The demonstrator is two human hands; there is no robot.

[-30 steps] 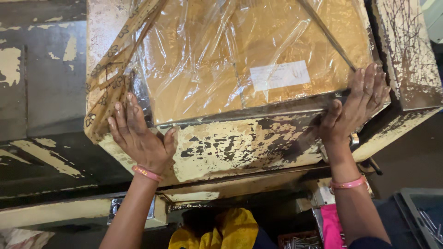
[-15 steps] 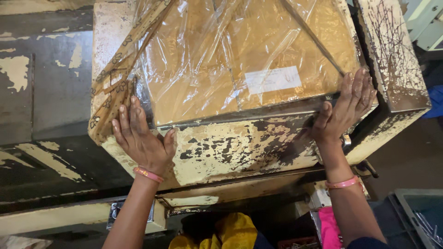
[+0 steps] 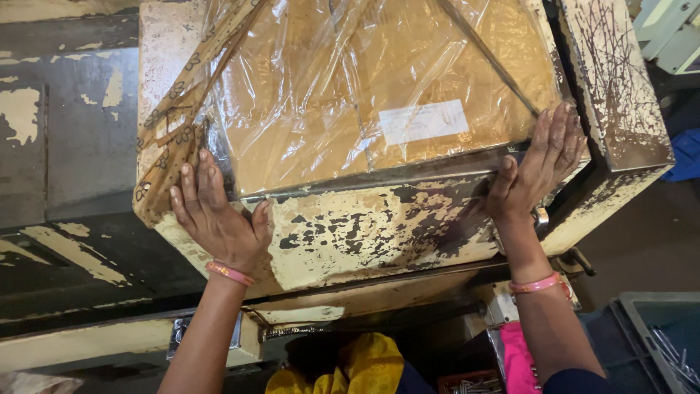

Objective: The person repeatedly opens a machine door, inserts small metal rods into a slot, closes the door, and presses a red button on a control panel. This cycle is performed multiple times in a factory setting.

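Observation:
A large flat brown package wrapped in clear plastic, with a white label, lies on a worn cream-painted metal platform. My left hand presses flat against the package's near left corner, fingers spread, beside a strip of patterned cloth. My right hand lies flat against the near right corner, fingers pointing up along its edge. Both wrists wear pink bangles. Neither hand closes around anything.
A dark metal surface with flaking paint extends to the left. A chipped cream side block stands at the right. Below are yellow cloth, pink cloth, a small red bin of metal parts and a grey tray.
Both hands have stayed on the package's near corners. The view has shifted slightly, so the package and platform sit a little lower and to the left in the frame.

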